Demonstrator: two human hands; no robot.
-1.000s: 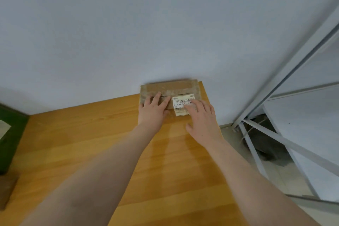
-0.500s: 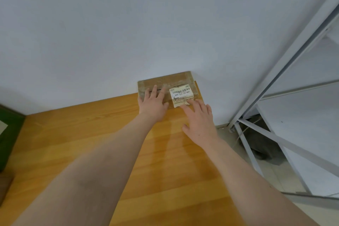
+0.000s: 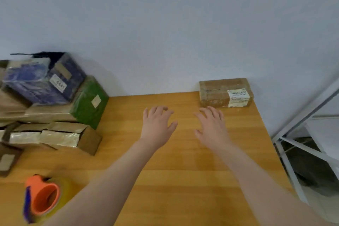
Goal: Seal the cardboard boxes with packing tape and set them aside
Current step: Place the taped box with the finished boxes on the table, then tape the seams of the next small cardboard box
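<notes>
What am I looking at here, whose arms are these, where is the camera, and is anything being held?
There is no machine here. A person wears a wide-angle camera on the head, so you look down along their own bare arms. The left hand and right hand reach out over a wooden table, fingers spread and relaxed, holding nothing. In the far right corner, against the wall, lies a small taped cardboard box with a white barcode label. On the left is a pile of parcels, among them a blue box and a green box. Near the front left lies an orange tape dispenser, somewhat blurred.
</notes>
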